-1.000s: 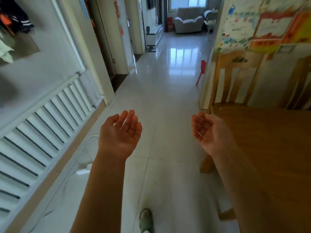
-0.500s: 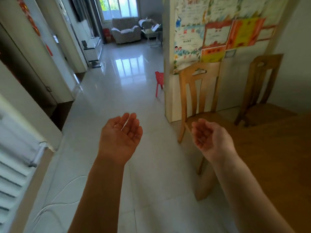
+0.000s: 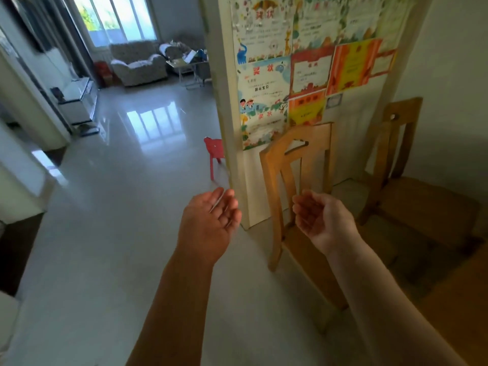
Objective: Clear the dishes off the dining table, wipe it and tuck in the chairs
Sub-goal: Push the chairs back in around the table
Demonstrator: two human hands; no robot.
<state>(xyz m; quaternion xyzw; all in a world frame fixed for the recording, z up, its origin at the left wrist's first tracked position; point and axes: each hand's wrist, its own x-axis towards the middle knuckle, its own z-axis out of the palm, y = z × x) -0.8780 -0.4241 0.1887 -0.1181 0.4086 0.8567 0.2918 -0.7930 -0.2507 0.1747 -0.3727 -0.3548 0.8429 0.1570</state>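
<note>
Beside the dining table (image 3: 470,326), at its corner, a person holds both forearms out, palms up. The left hand (image 3: 211,220) and the right hand (image 3: 319,220) hold nothing, fingers loosely spread and slightly curled. Just past the right hand stands the near chair (image 3: 295,159), its tall back upright, seat pointing toward the table. The far chair (image 3: 404,122) stands by the wall, likewise upright.

Two chairs (image 3: 298,186) stand right of the stool (image 3: 214,151).
</note>
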